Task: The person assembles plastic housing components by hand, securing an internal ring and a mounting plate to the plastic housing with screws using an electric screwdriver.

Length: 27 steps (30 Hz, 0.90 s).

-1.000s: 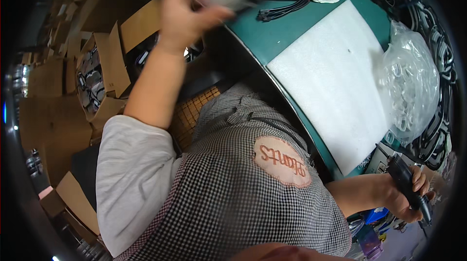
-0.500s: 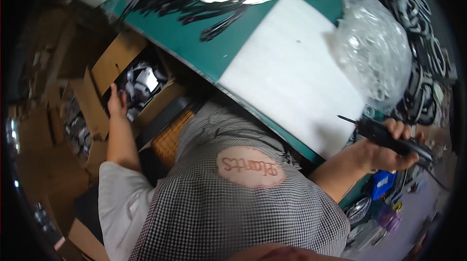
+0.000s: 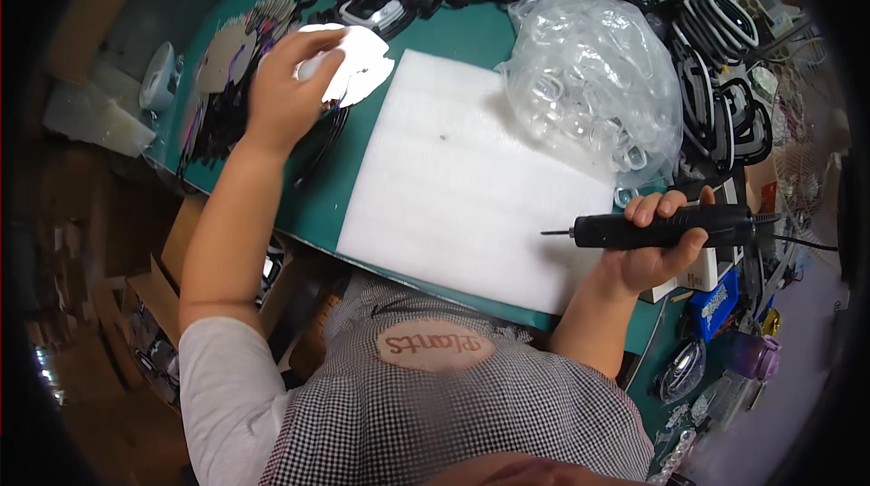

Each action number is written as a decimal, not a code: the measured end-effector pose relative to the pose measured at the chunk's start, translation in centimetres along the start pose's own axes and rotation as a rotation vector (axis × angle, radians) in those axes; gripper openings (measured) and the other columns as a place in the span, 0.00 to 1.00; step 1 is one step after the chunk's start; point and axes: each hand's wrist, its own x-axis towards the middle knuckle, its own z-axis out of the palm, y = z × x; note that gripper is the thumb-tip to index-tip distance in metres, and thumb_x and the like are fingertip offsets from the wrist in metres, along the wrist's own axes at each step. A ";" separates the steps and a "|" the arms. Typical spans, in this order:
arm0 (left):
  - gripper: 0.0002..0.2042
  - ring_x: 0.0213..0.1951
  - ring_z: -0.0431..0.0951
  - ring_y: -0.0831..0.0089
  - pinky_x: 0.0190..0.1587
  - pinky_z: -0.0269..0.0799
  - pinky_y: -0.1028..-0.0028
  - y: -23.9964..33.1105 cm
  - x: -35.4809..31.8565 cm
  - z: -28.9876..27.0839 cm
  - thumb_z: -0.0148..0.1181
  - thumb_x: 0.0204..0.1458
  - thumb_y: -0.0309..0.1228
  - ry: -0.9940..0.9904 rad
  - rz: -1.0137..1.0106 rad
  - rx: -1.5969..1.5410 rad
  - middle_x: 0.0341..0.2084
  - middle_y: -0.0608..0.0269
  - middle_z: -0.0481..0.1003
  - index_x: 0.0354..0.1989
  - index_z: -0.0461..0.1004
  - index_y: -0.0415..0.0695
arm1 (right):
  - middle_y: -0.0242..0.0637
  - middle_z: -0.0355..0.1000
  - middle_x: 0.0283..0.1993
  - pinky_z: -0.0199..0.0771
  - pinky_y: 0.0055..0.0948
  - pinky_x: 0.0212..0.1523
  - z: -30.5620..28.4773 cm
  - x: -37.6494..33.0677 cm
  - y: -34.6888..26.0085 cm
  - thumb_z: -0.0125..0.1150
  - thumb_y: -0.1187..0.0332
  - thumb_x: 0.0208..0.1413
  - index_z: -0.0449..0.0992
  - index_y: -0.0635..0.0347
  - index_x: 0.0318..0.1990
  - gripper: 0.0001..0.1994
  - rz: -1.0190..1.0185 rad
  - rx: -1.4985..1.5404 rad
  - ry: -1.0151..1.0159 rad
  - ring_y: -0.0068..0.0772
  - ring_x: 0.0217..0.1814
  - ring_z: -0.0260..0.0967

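Left hand clutches white sheets at the bench's far-left edge; right hand wraps the driver.

A black electric screwdriver lies level above the foam's edge; white flat pieces rest on green table.

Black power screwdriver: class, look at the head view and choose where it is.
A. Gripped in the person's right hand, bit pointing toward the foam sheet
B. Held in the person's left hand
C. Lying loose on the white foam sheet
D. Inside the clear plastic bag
A: the right hand is wrapped around the black power screwdriver, whose thin bit points left over the edge of the white foam sheet.
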 end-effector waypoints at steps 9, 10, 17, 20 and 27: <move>0.22 0.54 0.71 0.51 0.55 0.69 0.65 0.2 19.0 12.7 0.62 0.49 0.37 -0.032 0.287 0.574 0.52 0.47 0.72 0.54 0.72 0.47 | 0.36 0.66 0.34 0.71 0.26 0.27 -0.1 0.7 0.0 0.52 0.50 0.61 0.52 0.58 0.65 0.31 -0.014 -0.050 0.004 0.25 0.25 0.66; 0.24 0.59 0.67 0.55 0.58 0.66 0.62 -1.8 20.7 13.7 0.60 0.51 0.38 -0.056 0.269 0.704 0.56 0.53 0.69 0.59 0.68 0.50 | 0.36 0.65 0.33 0.71 0.26 0.27 0.1 0.7 -0.1 0.52 0.49 0.61 0.52 0.58 0.65 0.32 -0.005 -0.068 0.006 0.25 0.25 0.66; 0.10 0.46 0.76 0.56 0.48 0.71 0.56 -3.6 24.8 13.3 0.57 0.55 0.37 -0.245 0.336 0.912 0.41 0.62 0.77 0.46 0.75 0.56 | 0.37 0.66 0.34 0.75 0.28 0.28 -0.1 1.0 -0.4 0.58 0.49 0.58 0.49 0.59 0.66 0.37 0.034 0.008 0.052 0.27 0.24 0.68; 0.11 0.43 0.77 0.51 0.46 0.72 0.62 1.9 24.0 11.2 0.60 0.49 0.35 -0.030 0.094 0.661 0.36 0.48 0.78 0.38 0.78 0.45 | 0.37 0.66 0.34 0.75 0.28 0.27 -0.2 0.8 -0.5 0.58 0.49 0.58 0.48 0.59 0.66 0.37 0.031 -0.006 0.053 0.26 0.24 0.68; 0.09 0.34 0.80 0.58 0.39 0.73 0.62 -0.1 23.5 5.2 0.59 0.52 0.36 0.205 0.008 0.384 0.27 0.52 0.79 0.32 0.77 0.42 | 0.36 0.64 0.34 0.72 0.27 0.30 -0.2 0.4 -0.8 0.50 0.48 0.62 0.51 0.59 0.65 0.32 0.035 -0.011 -0.022 0.25 0.26 0.66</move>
